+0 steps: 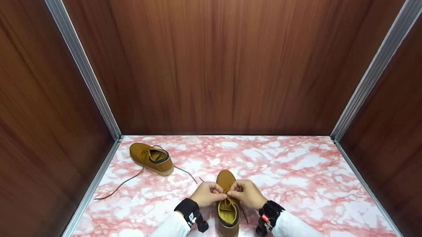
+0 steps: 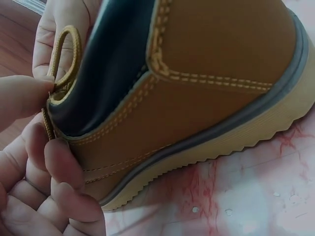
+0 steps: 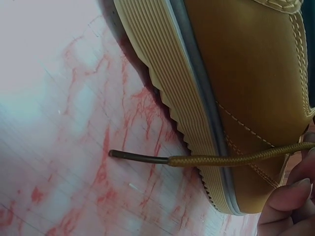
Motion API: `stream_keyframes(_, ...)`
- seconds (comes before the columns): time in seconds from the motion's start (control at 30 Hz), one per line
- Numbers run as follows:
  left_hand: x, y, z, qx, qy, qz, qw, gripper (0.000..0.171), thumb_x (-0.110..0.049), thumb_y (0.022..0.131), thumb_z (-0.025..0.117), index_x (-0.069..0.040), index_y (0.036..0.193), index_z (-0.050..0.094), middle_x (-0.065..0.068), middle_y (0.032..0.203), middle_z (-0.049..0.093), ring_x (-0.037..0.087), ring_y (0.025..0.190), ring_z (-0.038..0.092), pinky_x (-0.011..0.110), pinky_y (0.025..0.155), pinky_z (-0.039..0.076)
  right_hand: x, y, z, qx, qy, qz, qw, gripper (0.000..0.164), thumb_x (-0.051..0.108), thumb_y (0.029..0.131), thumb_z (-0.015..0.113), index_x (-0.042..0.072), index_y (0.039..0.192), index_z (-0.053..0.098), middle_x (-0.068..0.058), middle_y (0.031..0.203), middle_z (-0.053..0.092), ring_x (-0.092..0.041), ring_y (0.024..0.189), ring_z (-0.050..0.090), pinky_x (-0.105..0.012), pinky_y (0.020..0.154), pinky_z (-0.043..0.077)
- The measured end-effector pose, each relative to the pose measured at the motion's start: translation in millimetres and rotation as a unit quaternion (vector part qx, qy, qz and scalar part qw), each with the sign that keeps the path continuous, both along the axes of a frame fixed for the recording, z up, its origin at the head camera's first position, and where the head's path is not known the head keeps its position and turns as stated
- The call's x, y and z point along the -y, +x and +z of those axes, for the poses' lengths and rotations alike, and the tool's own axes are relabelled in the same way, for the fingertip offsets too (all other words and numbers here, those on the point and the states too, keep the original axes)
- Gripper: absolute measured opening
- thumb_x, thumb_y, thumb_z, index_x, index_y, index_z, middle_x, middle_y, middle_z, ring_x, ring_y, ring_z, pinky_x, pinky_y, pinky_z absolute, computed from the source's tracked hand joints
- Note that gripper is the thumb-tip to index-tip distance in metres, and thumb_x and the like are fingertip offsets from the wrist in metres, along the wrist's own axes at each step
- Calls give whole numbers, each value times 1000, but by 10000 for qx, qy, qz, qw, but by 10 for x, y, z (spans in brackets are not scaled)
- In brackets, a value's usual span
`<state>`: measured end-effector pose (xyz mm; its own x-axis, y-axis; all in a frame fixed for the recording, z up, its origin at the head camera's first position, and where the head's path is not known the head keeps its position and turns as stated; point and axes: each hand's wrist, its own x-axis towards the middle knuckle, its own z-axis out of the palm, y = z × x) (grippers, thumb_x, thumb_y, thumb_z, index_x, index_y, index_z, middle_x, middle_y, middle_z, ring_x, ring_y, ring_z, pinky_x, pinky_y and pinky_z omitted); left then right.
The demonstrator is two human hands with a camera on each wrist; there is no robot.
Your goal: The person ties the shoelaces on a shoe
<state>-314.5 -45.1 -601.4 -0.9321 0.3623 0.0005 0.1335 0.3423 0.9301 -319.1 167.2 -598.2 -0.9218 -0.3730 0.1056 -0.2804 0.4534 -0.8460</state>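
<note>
A tan lace-up shoe (image 1: 228, 232) stands upright near the front of the table, its toe pointing away from me. Over its lacing both hands meet, fingertips almost touching. My left hand (image 1: 207, 195) pinches the shoelace from the left, thumb against finger. From the other side my right hand (image 1: 248, 194) pinches it too. A loop of brown lace (image 2: 77, 46) stands up beside the left thumb in the left wrist view. In the right wrist view a free lace end (image 3: 221, 160) with a dark tip (image 3: 140, 157) hangs across the shoe's side. The knot itself is mostly hidden by fingers.
The matching tan shoe (image 1: 138, 154) sits at the back left, its loose laces (image 1: 124, 183) trailing over the table. Red-and-white marbled surface (image 1: 293, 163) lies around both shoes. Wood-grain panels (image 1: 212, 69) with metal corner rails (image 1: 89, 72) close off the back and sides.
</note>
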Motion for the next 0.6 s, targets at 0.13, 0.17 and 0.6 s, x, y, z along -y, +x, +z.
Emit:
stream_keyframes(0.13,9,-8,17,173,151,-8,9997,19,-22,84,73,-4,88,71,-5,70,63,7,59,57,25,57,53,-2,-1,0,18,-43,10,10000,18,30,83,75,14,80,66,-3,77,66,0,57,53,-19,50,47)
stream_keyframes(0.17,12,-13,21,269,236,-13,9994,19,-23,86,71,-4,89,72,-4,70,64,9,59,58,29,58,55,-3,-3,-3,18,-49,11,10000,18,30,83,75,14,80,66,-3,77,66,0,57,52,-19,50,47)
stream_keyframes(0.6,3,-69,41,549,213,-109,9982,21,-24,92,65,-4,91,72,-3,70,64,11,57,58,35,60,58,-11,-17,-33,-96,-92,32,9999,19,29,82,76,13,79,66,-5,75,66,-1,60,54,-17,53,47)
